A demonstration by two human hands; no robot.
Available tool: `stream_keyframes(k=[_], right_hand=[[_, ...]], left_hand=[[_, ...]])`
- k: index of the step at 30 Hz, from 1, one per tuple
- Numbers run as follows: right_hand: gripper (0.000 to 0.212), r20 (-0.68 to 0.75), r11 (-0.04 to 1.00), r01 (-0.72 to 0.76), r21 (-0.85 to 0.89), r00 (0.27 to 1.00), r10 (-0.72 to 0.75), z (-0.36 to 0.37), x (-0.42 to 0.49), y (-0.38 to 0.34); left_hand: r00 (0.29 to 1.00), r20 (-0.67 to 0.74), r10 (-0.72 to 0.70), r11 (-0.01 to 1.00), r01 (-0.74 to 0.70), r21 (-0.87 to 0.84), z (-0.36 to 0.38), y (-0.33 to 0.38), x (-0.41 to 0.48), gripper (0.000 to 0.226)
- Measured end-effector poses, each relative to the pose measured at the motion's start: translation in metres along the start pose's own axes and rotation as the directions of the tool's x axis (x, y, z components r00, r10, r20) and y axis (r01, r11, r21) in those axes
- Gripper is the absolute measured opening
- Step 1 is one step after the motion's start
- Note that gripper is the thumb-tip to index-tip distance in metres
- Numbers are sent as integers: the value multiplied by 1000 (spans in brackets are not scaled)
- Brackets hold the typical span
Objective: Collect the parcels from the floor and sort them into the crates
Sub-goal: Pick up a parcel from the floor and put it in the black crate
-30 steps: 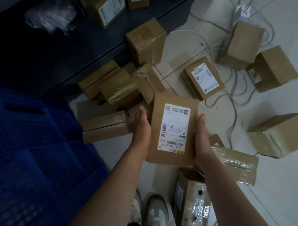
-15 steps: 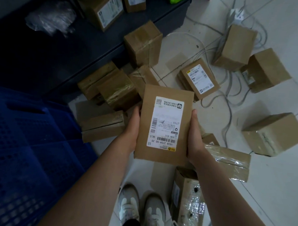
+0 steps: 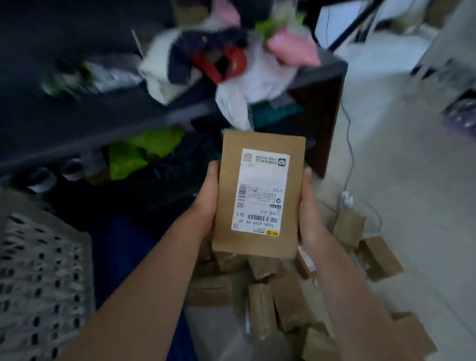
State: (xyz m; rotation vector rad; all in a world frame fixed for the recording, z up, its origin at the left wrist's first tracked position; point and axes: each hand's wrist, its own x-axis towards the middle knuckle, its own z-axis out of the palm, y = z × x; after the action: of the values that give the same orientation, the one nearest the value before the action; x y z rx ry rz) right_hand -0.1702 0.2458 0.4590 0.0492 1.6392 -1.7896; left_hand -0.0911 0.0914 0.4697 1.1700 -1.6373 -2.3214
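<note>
A flat brown cardboard parcel (image 3: 228,190) with a white shipping label is held upright in front of me, label towards me. My left hand (image 3: 206,198) grips its left edge and my right hand (image 3: 310,210) grips its right edge. Below it, several more brown parcels (image 3: 264,299) lie piled on the pale floor. A grey perforated crate (image 3: 36,280) stands at the lower left, and part of a blue crate (image 3: 125,246) shows between it and my left forearm.
A dark shelf unit (image 3: 97,119) fills the left and middle, with green bags, a white bag and pink and red items on it. White cables (image 3: 348,147) run down the floor on the right. More parcels (image 3: 378,257) lie to the right of my hands.
My view has swung upward and the parcel has been lifted with it; the shelf and its clutter now show behind it, and the floor parcels have dropped low in the frame.
</note>
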Motion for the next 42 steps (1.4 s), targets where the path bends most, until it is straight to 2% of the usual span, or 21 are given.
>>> stream_keyframes(k=[2, 7, 10, 12, 14, 16, 19, 22, 27, 32, 38, 42], right_hand=[[69, 9, 997, 75, -12, 997, -74, 35, -36, -54], [66, 124, 967, 227, -115, 969, -213, 135, -143, -154], [65, 222, 915, 375, -148, 914, -339, 200, -219, -203], [45, 329, 875, 459, -154, 859, -392, 244, -275, -225], [52, 457, 842, 515, -162, 795, -399, 293, -335, -238], [63, 519, 827, 531, -184, 767, -378, 341, -391, -238], [62, 583, 820, 553, -146, 718, -380, 412, -463, -217], [67, 698, 820, 561, -117, 633, -334, 485, -525, -178], [69, 785, 825, 528, -201, 591, -187, 588, -587, -93], [68, 823, 839, 461, -290, 567, -27, 672, -596, -19], [66, 755, 868, 318, -381, 649, 93, 745, -533, 58], [70, 671, 837, 193, -513, 698, 250, 770, -478, 107]], left_hand=[[998, 0, 66, 997, -66, -42, -11, 58, -52, 64], [974, -42, 222, 971, -225, -76, -69, 173, -192, 66], [947, -90, 309, 947, -315, -67, -118, 227, -280, 63], [928, -118, 354, 927, -365, -89, -153, 254, -341, 65], [897, -165, 409, 899, -428, -98, -191, 270, -402, 70], [863, -232, 449, 878, -474, -65, -237, 279, -460, 70], [827, -330, 456, 867, -496, -46, -316, 281, -536, 64], [783, -423, 456, 852, -521, -44, -401, 267, -605, 67], [762, -532, 369, 862, -494, -111, -520, 211, -681, 62], [713, -653, 255, 886, -443, -138, -616, 163, -695, 53], [739, -671, 58, 914, -309, -262, -706, 125, -629, 56], [782, -620, -71, 915, -196, -353, -752, 94, -559, 57]])
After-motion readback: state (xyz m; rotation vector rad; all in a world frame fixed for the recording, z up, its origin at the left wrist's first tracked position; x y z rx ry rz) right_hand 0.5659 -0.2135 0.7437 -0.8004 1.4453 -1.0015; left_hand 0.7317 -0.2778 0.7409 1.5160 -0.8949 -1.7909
